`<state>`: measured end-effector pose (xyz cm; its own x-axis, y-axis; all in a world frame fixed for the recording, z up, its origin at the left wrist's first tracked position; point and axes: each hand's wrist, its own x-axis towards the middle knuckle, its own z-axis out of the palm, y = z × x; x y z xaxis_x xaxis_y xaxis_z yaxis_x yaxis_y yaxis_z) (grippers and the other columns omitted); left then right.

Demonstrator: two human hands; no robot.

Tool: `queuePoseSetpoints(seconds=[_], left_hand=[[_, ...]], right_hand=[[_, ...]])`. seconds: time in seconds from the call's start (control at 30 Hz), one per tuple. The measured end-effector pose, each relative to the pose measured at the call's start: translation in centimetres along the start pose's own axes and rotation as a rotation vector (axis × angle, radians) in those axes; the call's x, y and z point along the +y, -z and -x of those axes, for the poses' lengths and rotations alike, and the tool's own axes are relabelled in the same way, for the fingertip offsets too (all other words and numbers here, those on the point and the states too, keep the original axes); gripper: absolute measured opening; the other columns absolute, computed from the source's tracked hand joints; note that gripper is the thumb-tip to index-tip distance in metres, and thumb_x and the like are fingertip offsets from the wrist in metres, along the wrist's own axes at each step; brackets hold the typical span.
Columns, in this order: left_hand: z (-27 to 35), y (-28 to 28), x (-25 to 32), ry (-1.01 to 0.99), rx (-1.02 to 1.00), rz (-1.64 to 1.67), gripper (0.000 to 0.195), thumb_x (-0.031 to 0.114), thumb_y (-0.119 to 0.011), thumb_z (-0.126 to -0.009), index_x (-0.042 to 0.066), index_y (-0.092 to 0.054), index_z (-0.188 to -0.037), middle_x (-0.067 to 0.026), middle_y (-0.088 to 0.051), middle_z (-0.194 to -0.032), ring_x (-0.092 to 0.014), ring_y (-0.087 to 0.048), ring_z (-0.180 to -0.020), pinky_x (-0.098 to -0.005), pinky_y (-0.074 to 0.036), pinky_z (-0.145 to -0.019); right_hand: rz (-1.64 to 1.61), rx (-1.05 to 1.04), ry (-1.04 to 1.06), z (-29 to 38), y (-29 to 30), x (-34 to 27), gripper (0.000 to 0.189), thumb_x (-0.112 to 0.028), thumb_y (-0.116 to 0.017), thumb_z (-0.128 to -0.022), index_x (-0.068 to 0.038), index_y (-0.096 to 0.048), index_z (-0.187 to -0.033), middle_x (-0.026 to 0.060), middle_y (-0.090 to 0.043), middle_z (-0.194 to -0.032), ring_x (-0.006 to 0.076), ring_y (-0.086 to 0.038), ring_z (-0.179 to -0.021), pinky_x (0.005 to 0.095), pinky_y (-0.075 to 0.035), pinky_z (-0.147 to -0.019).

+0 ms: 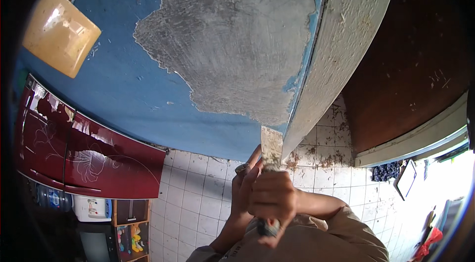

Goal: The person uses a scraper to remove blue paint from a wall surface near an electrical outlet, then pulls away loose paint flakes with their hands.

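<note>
My right hand (274,193) is closed around the dark handle of a paint scraper (271,147). Its flat, crusted blade points up at the lower edge of a bare grey plaster patch (230,46) on the blue painted wall (163,124). Whether the blade touches the wall is unclear. Ragged paint edges border the patch. Behind the scraper, my left hand (243,189) is raised close to the wall and partly covered by my right hand. A small greyish item (242,168) shows at its fingers; I cannot make out what it is or whether the hand grips it.
A pale wooden door frame (345,32) borders the wall, beside a dark brown door (415,50). Debris litters the white tiled floor (193,195). Leftward stand a red refrigerator (111,154), a water dispenser (92,208) and a shelf (132,225). A glossy yellowish object (61,32) is upper left.
</note>
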<state>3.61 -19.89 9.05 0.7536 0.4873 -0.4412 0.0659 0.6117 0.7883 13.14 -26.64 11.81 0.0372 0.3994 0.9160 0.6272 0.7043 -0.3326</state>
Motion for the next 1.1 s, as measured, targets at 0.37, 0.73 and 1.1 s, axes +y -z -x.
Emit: queuePoseSetpoints(seconds=[0.37, 0.73, 1.1], left_hand=[[0.9, 0.2, 0.0, -0.026, -0.042, 0.059, 0.053, 0.027, -0.042, -0.094, -0.001, -0.034, -0.138, -0.0084, -0.056, -0.112, -0.008, -0.053, -0.09, -0.0238, -0.043, -0.08], [0.2, -0.2, 0.0, -0.128, -0.108, 0.106, 0.059, 0.032, -0.041, -0.094, -0.003, -0.028, -0.14, -0.0099, -0.054, -0.118, -0.006, -0.052, -0.095, -0.0241, -0.042, -0.084], [0.2, 0.8, -0.3, -0.131, -0.12, 0.08, 0.061, 0.038, -0.035, -0.097, -0.002, -0.026, -0.141, -0.011, -0.052, -0.123, -0.006, -0.052, -0.097, -0.025, -0.042, -0.087]], right_hand=[[-0.047, 0.041, 0.122, 0.2, -0.5, -0.1, 0.05, -0.051, -0.058, -0.072, -0.002, -0.057, -0.062, 0.0074, -0.052, -0.059, 0.0208, -0.052, -0.049, 0.0303, -0.04, -0.043], [-0.049, 0.088, 0.0, 1.0, -0.5, 1.4, 0.045, -0.044, -0.051, -0.078, -0.003, -0.056, -0.06, 0.0069, -0.052, -0.059, 0.0189, -0.052, -0.047, 0.0307, -0.042, -0.043], [-0.042, 0.132, 0.079, 0.4, 0.5, -0.2, 0.043, -0.047, -0.06, -0.067, -0.005, -0.057, -0.064, 0.0071, -0.053, -0.062, 0.0223, -0.051, -0.048, 0.0297, -0.041, -0.043]])
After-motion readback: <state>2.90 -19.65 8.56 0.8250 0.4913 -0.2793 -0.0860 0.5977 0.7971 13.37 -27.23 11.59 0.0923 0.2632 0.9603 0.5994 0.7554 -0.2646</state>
